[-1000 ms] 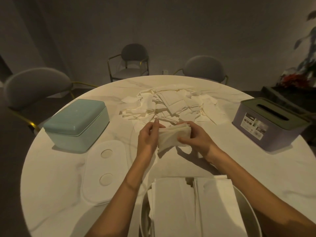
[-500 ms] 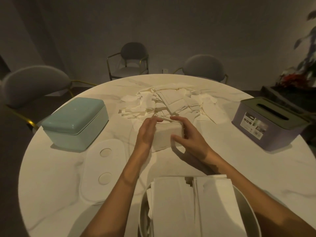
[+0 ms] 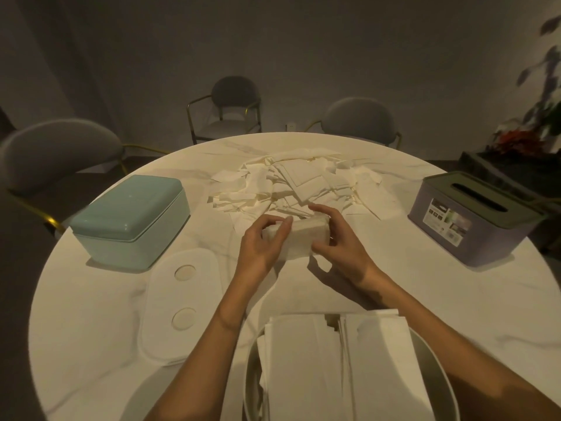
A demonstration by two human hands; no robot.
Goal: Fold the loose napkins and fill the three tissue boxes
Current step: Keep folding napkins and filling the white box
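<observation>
Since a second ago the small stack of napkins has come down from the air to the round table, just in front of the loose pile. The left hand and right hand curl round its two ends, squaring it. The white box nearest the person already holds folded stacks, its lid lying beside it; the teal box and purple box stand closed. The step looks like tidying a folded bundle; next it probably needs carrying to a box.
</observation>
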